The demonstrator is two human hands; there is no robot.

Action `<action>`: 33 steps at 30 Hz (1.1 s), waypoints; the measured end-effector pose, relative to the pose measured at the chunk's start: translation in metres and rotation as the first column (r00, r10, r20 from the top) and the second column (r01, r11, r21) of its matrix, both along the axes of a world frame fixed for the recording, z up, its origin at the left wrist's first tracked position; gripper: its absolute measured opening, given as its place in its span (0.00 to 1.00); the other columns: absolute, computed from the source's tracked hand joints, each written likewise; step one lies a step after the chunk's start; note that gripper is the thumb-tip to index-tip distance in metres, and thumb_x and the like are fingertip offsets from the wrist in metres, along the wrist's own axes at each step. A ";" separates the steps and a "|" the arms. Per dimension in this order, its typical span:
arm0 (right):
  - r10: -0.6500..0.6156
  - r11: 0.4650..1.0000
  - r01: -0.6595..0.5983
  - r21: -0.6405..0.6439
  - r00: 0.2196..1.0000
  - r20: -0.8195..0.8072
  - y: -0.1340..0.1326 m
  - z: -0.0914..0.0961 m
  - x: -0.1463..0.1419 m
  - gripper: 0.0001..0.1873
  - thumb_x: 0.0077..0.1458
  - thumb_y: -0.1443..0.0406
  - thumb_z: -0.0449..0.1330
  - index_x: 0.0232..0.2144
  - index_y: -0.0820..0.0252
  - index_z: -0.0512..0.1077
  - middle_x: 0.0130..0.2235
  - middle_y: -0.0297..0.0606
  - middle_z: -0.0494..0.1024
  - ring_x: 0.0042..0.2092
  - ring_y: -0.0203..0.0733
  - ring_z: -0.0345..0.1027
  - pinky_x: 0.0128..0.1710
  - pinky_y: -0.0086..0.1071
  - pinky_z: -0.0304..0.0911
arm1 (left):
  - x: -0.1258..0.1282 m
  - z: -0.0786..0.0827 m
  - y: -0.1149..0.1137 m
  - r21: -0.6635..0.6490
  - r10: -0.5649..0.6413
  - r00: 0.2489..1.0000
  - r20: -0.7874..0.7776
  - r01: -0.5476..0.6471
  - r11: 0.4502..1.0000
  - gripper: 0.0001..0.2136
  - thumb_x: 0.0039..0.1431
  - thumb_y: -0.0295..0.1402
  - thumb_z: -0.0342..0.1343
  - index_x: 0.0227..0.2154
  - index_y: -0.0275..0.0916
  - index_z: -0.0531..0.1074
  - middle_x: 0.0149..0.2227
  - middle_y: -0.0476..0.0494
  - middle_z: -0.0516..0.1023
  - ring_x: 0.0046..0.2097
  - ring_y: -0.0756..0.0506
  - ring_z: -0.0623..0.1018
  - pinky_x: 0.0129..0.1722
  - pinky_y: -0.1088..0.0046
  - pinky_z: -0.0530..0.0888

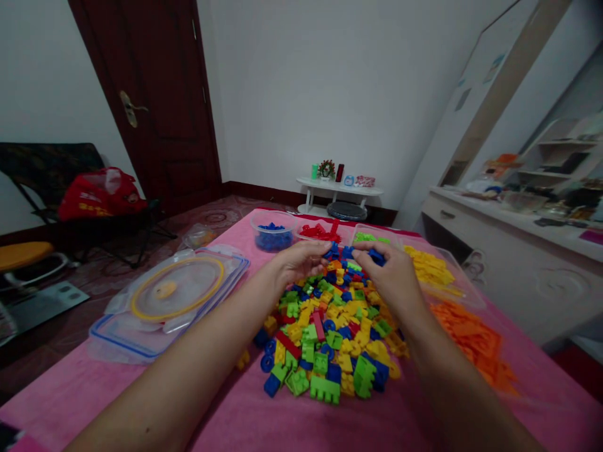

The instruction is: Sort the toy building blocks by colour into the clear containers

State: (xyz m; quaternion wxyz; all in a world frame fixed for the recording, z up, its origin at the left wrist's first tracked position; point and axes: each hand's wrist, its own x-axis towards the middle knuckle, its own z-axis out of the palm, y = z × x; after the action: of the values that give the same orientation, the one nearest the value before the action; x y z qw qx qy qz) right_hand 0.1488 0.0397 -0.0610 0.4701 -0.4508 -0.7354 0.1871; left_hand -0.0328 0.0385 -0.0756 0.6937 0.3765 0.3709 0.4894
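Observation:
A heap of mixed toy building bricks (320,333) in yellow, green, blue, red and orange lies on the pink cloth. Over its far side, my left hand (304,260) pinches a blue brick (332,252) between thumb and fingers. Opposite it, my right hand (391,267) is closed around blue bricks (375,256), partly hidden by the fingers. Another blue brick (347,252) shows between the two hands; whether the right fingertips touch it I cannot tell. Beyond the left hand stands a round clear tub of blue bricks (272,237).
Along the back and right are containers with red bricks (320,232), light green bricks (370,238), yellow bricks (431,270) and orange bricks (471,339). Stacked clear lids (176,292) lie at the left. A cabinet (509,238) flanks the right side of the table.

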 end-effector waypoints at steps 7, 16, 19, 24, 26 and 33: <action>0.115 0.993 -0.115 -0.034 0.993 0.009 -0.006 -0.003 -0.008 0.16 0.47 0.60 0.59 0.38 0.62 0.75 0.35 0.39 0.78 0.35 0.41 0.70 0.36 0.33 0.62 | 0.032 -0.013 -0.005 -0.283 -0.056 0.885 0.462 0.207 0.936 0.09 0.57 0.32 0.46 0.27 0.33 0.66 0.19 0.46 0.65 0.19 0.52 0.68 0.12 0.85 0.61; 0.122 0.986 -0.139 0.091 0.979 0.163 -0.016 -0.002 -0.017 0.10 0.50 0.60 0.58 0.31 0.60 0.75 0.35 0.39 0.76 0.38 0.40 0.68 0.40 0.33 0.59 | 0.048 -0.025 -0.007 -0.311 -0.125 0.857 0.499 0.313 0.897 0.08 0.53 0.35 0.50 0.25 0.35 0.65 0.17 0.49 0.65 0.16 0.52 0.68 0.08 0.86 0.57; 0.185 0.969 -0.209 0.128 0.966 0.179 -0.020 -0.005 -0.021 0.09 0.52 0.62 0.56 0.30 0.60 0.75 0.34 0.38 0.74 0.38 0.40 0.67 0.39 0.33 0.59 | 0.054 -0.025 -0.009 -0.306 -0.087 0.845 0.528 0.284 0.909 0.06 0.52 0.32 0.51 0.25 0.35 0.64 0.17 0.52 0.65 0.13 0.55 0.64 0.08 0.85 0.57; 0.232 0.957 -0.241 0.161 0.970 0.073 -0.021 0.000 -0.019 0.11 0.55 0.61 0.55 0.30 0.60 0.75 0.34 0.37 0.75 0.38 0.39 0.67 0.39 0.33 0.60 | 0.048 -0.024 -0.009 -0.285 -0.058 0.852 0.520 0.237 0.929 0.08 0.54 0.33 0.51 0.24 0.35 0.63 0.17 0.52 0.63 0.14 0.55 0.64 0.08 0.87 0.52; 0.216 0.959 -0.217 0.184 0.976 0.021 -0.022 0.006 -0.015 0.12 0.56 0.60 0.55 0.30 0.61 0.75 0.32 0.36 0.75 0.36 0.39 0.68 0.38 0.32 0.60 | 0.038 -0.017 -0.008 -0.243 -0.043 0.836 0.547 0.208 0.947 0.07 0.55 0.32 0.50 0.25 0.34 0.64 0.18 0.50 0.63 0.16 0.54 0.65 0.09 0.87 0.51; 0.116 0.979 -0.087 0.186 0.982 -0.148 -0.020 0.019 -0.002 0.16 0.55 0.57 0.56 0.28 0.62 0.76 0.28 0.36 0.76 0.32 0.39 0.69 0.34 0.32 0.61 | -0.029 0.034 0.038 -0.141 0.382 0.829 0.409 -0.357 0.923 0.14 0.61 0.34 0.40 0.26 0.32 0.66 0.25 0.42 0.69 0.21 0.55 0.66 0.12 0.87 0.56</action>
State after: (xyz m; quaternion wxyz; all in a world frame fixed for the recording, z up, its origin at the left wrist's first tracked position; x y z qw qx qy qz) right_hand 0.1472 0.0196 -0.0425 0.5554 -0.3523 -0.7316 0.1791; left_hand -0.0620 0.0768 -0.0418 0.6609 0.1603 0.2890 0.6738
